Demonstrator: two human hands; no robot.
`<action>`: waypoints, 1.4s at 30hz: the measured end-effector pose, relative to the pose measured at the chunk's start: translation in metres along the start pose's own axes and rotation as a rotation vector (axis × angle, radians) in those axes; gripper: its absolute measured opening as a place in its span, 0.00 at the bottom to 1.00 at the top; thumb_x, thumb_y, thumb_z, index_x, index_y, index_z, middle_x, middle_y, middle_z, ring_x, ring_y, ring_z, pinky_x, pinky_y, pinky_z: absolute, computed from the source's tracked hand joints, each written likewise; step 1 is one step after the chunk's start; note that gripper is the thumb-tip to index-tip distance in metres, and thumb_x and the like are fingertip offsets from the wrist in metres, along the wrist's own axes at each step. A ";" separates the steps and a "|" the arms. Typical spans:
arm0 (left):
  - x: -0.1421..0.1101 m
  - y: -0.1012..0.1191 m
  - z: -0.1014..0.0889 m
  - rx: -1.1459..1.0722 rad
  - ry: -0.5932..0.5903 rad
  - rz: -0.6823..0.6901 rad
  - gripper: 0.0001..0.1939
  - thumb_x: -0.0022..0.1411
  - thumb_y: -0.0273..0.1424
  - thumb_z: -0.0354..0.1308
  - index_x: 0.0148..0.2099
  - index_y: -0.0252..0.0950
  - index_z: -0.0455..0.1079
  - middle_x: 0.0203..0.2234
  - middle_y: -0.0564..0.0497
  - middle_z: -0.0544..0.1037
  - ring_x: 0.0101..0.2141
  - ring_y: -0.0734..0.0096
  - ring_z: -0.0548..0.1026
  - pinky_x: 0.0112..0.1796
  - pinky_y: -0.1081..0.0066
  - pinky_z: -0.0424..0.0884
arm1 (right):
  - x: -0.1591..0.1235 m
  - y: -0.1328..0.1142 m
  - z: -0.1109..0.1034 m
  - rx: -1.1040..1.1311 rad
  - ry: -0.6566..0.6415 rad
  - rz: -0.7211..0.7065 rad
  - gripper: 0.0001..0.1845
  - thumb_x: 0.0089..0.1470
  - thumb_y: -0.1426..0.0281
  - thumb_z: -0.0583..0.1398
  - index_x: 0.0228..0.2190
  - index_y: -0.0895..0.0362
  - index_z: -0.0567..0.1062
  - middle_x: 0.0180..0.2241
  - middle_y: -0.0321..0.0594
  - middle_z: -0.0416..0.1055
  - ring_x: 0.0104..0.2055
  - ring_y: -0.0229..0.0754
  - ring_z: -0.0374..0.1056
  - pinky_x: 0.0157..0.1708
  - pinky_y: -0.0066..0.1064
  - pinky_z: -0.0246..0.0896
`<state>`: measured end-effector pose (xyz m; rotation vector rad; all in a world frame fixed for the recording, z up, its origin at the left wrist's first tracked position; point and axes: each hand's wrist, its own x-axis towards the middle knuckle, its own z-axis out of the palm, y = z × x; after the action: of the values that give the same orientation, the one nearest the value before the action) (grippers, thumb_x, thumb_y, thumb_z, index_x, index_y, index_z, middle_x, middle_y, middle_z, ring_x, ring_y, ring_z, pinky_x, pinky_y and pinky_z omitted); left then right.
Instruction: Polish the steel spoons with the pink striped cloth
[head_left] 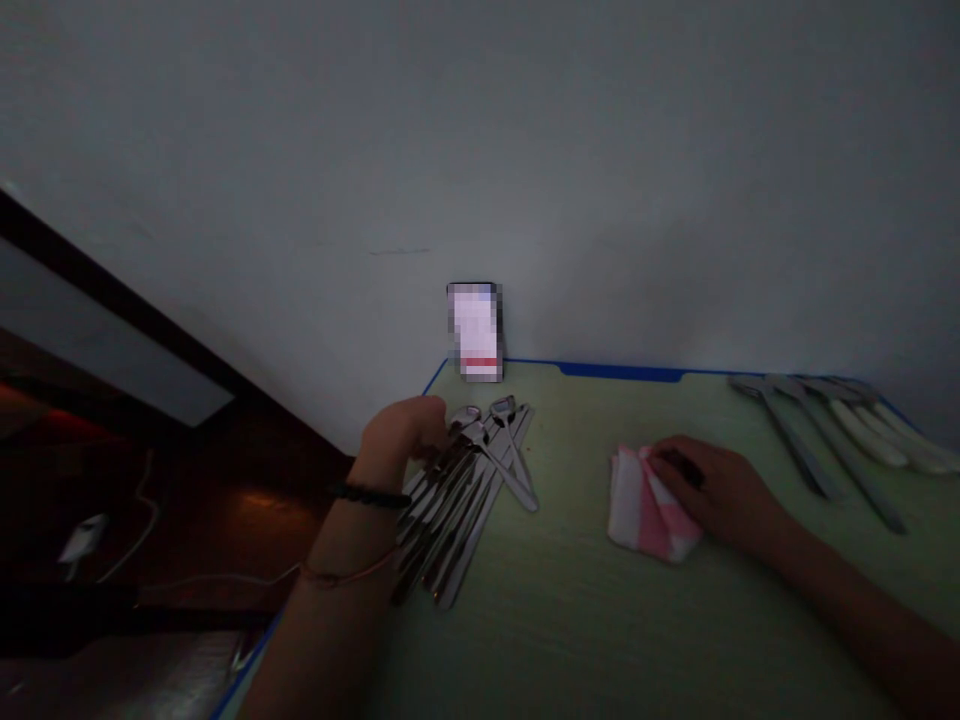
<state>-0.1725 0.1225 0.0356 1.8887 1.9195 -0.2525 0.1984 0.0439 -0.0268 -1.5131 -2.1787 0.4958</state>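
Note:
My left hand (405,428) is at the upper left of a pile of metal cutlery (457,500), its fingers curled down among the handles. Its fingertips are partly hidden, so what they hold cannot be made out. Shiny spoons (504,408) lie on top of the pile, beside and over flat knife-like handles. To the right, my right hand (705,490) pinches the edge of a folded pink and white cloth (651,510), which rests on the pale green tabletop (570,620).
A phone (477,332) with a lit, blurred screen leans against the grey wall (600,200). More cutlery (802,440), some with white handles (870,435), lies at the far right. Left of the table's blue edge, a white cable (217,578) runs across a dark area.

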 end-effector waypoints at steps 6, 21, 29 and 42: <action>0.002 0.006 0.002 0.003 -0.119 -0.043 0.09 0.42 0.32 0.57 0.15 0.34 0.68 0.13 0.46 0.74 0.18 0.67 0.72 0.24 0.72 0.67 | 0.000 -0.001 -0.001 0.006 0.030 -0.020 0.16 0.57 0.60 0.50 0.39 0.54 0.73 0.36 0.41 0.75 0.34 0.41 0.71 0.35 0.33 0.63; -0.016 0.034 -0.011 -0.020 -0.084 0.135 0.10 0.53 0.30 0.49 0.27 0.34 0.71 0.25 0.46 0.78 0.22 0.71 0.73 0.24 0.74 0.66 | -0.001 -0.004 -0.003 -0.002 0.014 -0.002 0.15 0.58 0.61 0.49 0.38 0.54 0.71 0.36 0.39 0.74 0.35 0.40 0.69 0.36 0.32 0.61; -0.007 0.047 0.006 0.099 -0.101 0.064 0.19 0.58 0.40 0.48 0.32 0.32 0.74 0.25 0.41 0.77 0.21 0.66 0.73 0.25 0.70 0.66 | -0.001 -0.003 -0.002 -0.020 0.022 -0.013 0.15 0.58 0.61 0.49 0.39 0.54 0.72 0.36 0.39 0.74 0.34 0.40 0.70 0.35 0.32 0.62; -0.005 0.029 -0.002 0.225 -0.170 0.024 0.27 0.48 0.53 0.52 0.22 0.32 0.75 0.24 0.40 0.78 0.26 0.61 0.73 0.30 0.69 0.64 | -0.001 -0.002 -0.002 0.010 0.016 -0.003 0.15 0.58 0.60 0.50 0.39 0.53 0.71 0.35 0.38 0.74 0.34 0.41 0.70 0.35 0.34 0.62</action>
<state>-0.1440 0.1205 0.0446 1.9584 1.8169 -0.6241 0.1976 0.0422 -0.0243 -1.5039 -2.1628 0.4911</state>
